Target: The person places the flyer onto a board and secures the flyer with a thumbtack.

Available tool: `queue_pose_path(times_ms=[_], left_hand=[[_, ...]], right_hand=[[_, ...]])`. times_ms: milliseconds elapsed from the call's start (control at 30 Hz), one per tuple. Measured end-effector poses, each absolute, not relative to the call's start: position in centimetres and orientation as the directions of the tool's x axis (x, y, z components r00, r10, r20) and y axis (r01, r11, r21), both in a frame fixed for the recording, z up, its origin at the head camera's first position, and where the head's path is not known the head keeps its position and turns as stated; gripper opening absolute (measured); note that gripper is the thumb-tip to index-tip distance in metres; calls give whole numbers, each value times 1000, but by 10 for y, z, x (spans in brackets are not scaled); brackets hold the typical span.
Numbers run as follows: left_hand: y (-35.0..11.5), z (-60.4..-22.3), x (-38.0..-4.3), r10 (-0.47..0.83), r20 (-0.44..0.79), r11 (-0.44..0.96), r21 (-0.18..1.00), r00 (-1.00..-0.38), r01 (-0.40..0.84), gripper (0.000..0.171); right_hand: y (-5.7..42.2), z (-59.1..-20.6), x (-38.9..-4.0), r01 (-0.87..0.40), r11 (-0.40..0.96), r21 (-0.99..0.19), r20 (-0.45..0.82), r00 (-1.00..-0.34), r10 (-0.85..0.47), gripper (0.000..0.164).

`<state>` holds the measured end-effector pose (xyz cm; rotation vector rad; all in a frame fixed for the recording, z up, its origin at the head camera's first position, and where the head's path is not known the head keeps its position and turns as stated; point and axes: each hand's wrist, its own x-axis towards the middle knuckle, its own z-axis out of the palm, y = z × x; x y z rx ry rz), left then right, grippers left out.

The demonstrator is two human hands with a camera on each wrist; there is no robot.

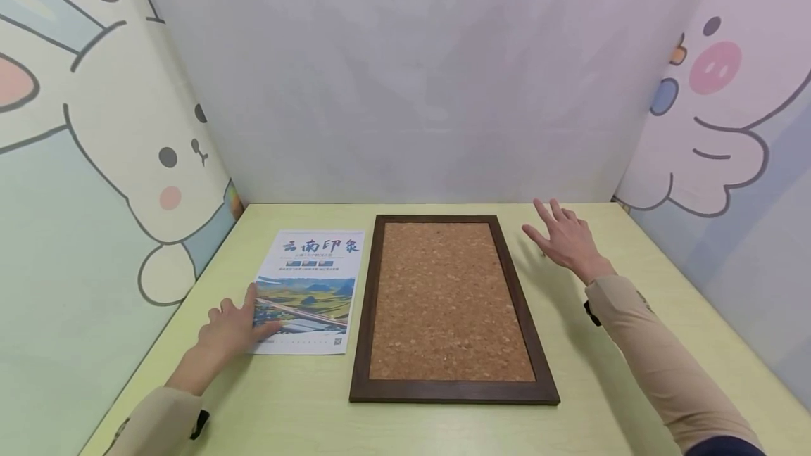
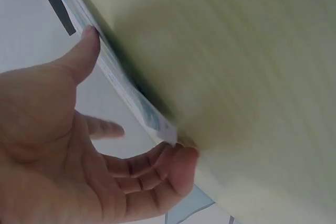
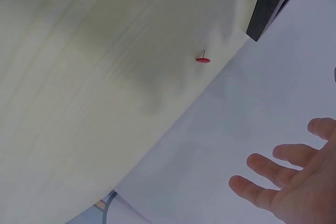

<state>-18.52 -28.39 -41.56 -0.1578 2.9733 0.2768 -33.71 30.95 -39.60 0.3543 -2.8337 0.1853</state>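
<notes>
My left hand (image 1: 229, 328) rests at the lower left of a printed poster (image 1: 307, 259) with Chinese lettering and a landscape picture. Its thumb and a fingertip touch the sheet, and in the left wrist view the poster's edge (image 2: 113, 69) runs alongside the thumb. To the right lies a cork board (image 1: 450, 301) in a dark brown frame. Over the table on the far side of that board hovers my right hand (image 1: 567, 241), fingers spread and holding nothing. A red thumbtack (image 3: 203, 60) sits point up on the table near it, in the right wrist view.
The light wooden table (image 1: 443, 431) bears the poster and the board side by side. A plain pale wall (image 1: 405, 76) stands behind it. Side panels with a cartoon rabbit (image 1: 133, 146) at left and another cartoon animal (image 1: 716, 132) at right close in the space.
</notes>
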Motion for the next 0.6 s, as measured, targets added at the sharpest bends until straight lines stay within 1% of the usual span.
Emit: queue_pose_path(times_ms=[100, 300, 400, 600], left_hand=[[-285, -417, -187, -115, -165, 970, 196, -979, -147, 105], [-290, -419, -192, -140, -207, 942, 272, -968, -195, 106], [-291, -418, -192, -119, -210, 933, 311, -971, -181, 109], [-292, -418, -193, -80, -190, 901, 407, -978, -152, 104]], right_hand=[[310, -396, -336, -258, 962, -93, 284, -933, -222, 73], [312, -397, -336, -249, 963, -102, 252, -943, -217, 73], [314, -398, -337, -253, 961, -111, 251, -943, -220, 70], [318, -402, -339, -311, 937, -158, 271, -926, -262, 62]])
